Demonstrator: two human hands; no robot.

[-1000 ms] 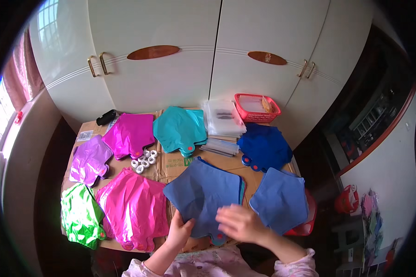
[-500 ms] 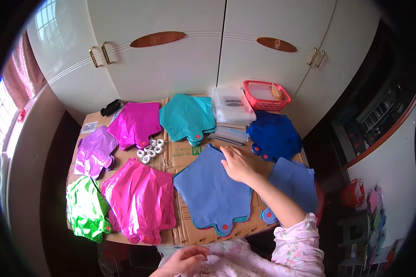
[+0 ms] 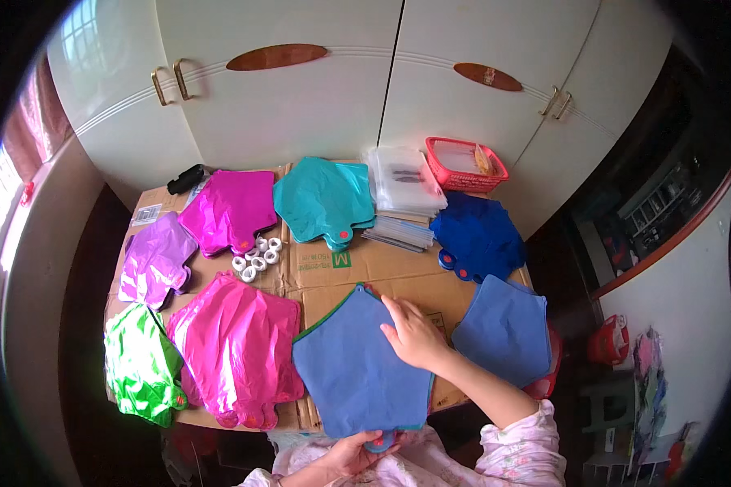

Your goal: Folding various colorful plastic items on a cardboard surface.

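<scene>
A stack of flat star-shaped foil balloons [image 3: 361, 365], matte blue on top with green and teal edges peeking out, lies at the table's near edge in front of me. My left hand [image 3: 356, 454] is closed on the tab with the red dot at the stack's near end, thumb on top. My right hand [image 3: 412, 329] rests along the stack's upper right edge, its fingers stretched out and held together. A second blue stack [image 3: 503, 333] lies right of my right forearm.
Pink [image 3: 235, 349], green [image 3: 142, 365], lilac [image 3: 158, 260], magenta [image 3: 229, 211], teal [image 3: 323, 203] and dark blue foil balloons [image 3: 479, 235] lie around the cardboard [image 3: 398, 272]. White rolls [image 3: 258, 260], clear plastic sleeves [image 3: 406, 178] and a red basket [image 3: 467, 180] sit among them.
My left hand has come up from my lap and taken hold of the tab. The middle blue stack has slid toward me, with my right hand moving along it.
</scene>
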